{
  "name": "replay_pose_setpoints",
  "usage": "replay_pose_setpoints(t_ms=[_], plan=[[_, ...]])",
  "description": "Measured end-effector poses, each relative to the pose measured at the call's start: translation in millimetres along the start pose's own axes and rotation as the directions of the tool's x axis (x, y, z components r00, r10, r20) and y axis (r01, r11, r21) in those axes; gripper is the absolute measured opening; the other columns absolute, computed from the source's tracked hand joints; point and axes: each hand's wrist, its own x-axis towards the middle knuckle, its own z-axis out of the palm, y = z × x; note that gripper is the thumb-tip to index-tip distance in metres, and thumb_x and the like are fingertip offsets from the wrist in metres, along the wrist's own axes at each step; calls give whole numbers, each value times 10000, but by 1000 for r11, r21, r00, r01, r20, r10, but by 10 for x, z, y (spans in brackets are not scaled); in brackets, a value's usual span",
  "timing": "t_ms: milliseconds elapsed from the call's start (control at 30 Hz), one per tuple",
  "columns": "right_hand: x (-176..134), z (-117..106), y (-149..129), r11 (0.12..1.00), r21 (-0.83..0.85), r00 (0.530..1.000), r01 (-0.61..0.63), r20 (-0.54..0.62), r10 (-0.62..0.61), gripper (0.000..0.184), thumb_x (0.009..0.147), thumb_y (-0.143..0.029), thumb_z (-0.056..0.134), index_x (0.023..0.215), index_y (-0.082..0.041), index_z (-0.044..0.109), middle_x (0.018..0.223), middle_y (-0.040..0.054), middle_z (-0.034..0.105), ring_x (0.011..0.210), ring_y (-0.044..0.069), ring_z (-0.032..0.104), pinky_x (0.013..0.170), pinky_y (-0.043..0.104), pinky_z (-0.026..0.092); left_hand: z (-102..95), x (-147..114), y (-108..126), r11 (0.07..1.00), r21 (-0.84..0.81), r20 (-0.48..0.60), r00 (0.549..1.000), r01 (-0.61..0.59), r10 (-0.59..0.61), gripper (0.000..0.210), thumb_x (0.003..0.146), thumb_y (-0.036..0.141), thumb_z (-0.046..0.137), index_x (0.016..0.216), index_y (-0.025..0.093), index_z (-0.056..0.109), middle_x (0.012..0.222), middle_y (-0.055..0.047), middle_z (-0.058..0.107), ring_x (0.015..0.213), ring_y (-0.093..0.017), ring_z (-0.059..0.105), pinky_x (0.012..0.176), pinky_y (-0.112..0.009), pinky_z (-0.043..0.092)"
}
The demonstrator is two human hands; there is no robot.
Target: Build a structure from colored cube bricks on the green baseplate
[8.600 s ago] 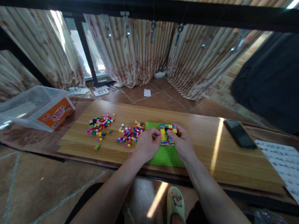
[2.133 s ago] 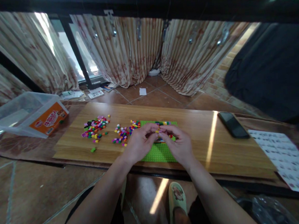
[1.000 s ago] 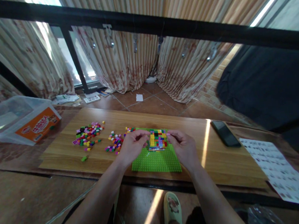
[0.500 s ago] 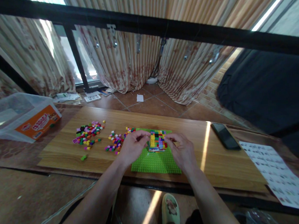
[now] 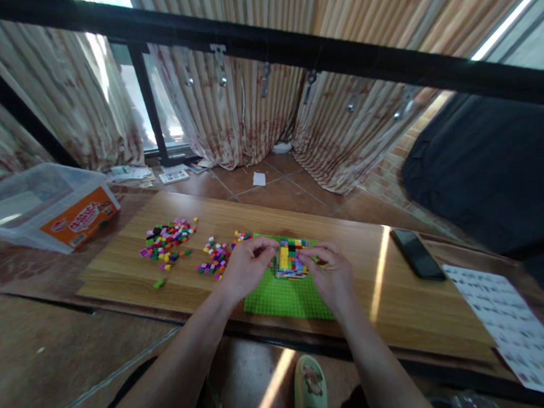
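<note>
A block of multicoloured toy bricks (image 5: 285, 257) stands on the green baseplate (image 5: 278, 298), its top a mix of yellow, black, red and other colours. My left hand (image 5: 247, 266) is at the block's left side, thumb and index finger pinched together; whatever is between them is too small to make out. Over the right part of the block reaches my right hand (image 5: 333, 273), its thumb and forefinger closed at the top bricks. Its fingertips hide part of that side, and I cannot make out what they grip.
Two heaps of loose bricks, one farther left (image 5: 167, 239) and one by my left hand (image 5: 216, 257), lie on the wooden board (image 5: 133, 282). A clear plastic box (image 5: 62, 200) stands far left. To the right are a phone (image 5: 418, 254) and a printed sheet (image 5: 508, 318).
My right hand's fingertips have moved left, from the block's right edge to over its top. The left hand stays by the left side. The whole view has shifted slightly.
</note>
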Motion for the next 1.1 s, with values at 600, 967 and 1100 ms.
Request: replay_pose_setpoints(t_ms=[600,967,1100], plan=[[-154,-41,14,978,-132,987,161,35,-158,217,900,-347,566,984,-268,750,1033,75,642,953,205,610,850,386,515,14,6,-127,994,67,16,997,-81,80,205,796,222,563,897,159,731,697,-8,654,599,-113,542,560,-213,426],[-260,-49,14,992,-77,990,100,103,-92,286,918,-402,538,1126,-285,696,1000,62,688,920,203,625,814,374,526,52,-11,-127,994,26,19,994,-105,104,183,791,187,570,901,154,713,748,-20,683,668,-128,598,623,-230,471],[-239,-85,-37,1000,22,1000,7,-3,-7,298,910,-367,545,1164,-270,665,989,51,685,776,160,618,654,300,527,95,-35,-105,994,-54,36,994,-98,100,164,789,201,612,926,149,685,789,-29,692,693,-129,616,649,-240,493]])
